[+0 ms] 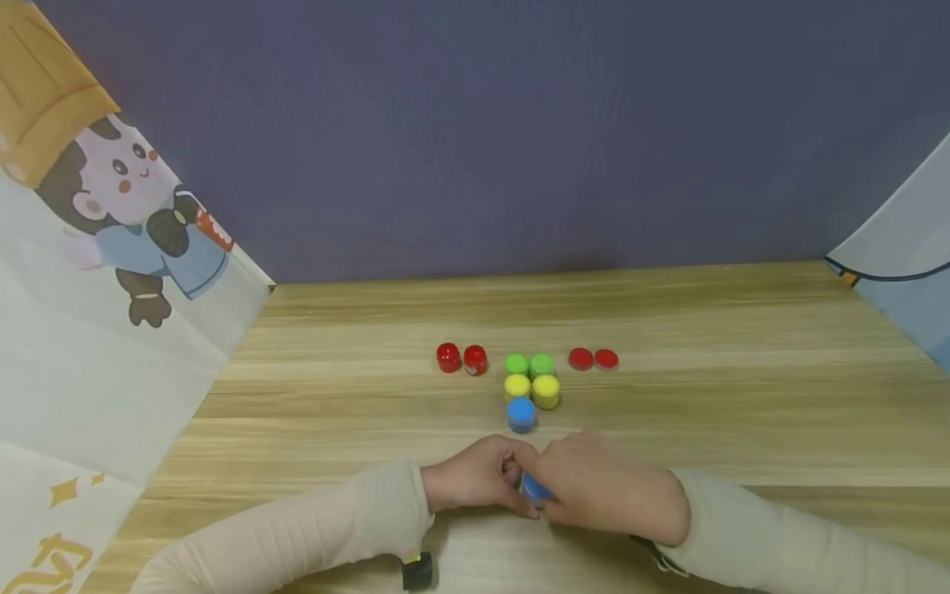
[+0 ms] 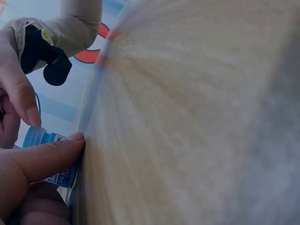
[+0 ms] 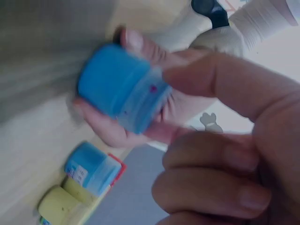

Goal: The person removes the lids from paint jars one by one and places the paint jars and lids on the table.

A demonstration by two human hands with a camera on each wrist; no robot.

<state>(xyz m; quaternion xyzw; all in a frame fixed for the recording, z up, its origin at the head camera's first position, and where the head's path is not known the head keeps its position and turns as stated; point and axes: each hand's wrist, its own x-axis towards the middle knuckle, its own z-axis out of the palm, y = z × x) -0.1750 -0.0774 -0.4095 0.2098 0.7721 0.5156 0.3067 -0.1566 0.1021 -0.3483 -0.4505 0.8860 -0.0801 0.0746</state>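
Note:
Between both hands, close over the near part of the table, is a small blue jar (image 1: 533, 488). My left hand (image 1: 475, 474) grips its body, thumb and fingers on opposite sides, as the right wrist view shows. My right hand (image 1: 609, 487) pinches the jar's translucent lid (image 3: 145, 101) between thumb and index finger, with the other fingers curled. In the left wrist view the jar's lid (image 2: 35, 136) is at the top and a printed label shows beside the left thumb. A second blue jar (image 1: 521, 415) stands lidded just beyond the hands.
Behind the second blue jar stand two yellow jars (image 1: 545, 392) and two green jars (image 1: 542, 364). Two red jars (image 1: 449, 357) stand to their left. Two red lids (image 1: 581, 358) lie flat to their right. A dark wall (image 1: 519, 148) borders the wooden table (image 1: 334, 330) at the back.

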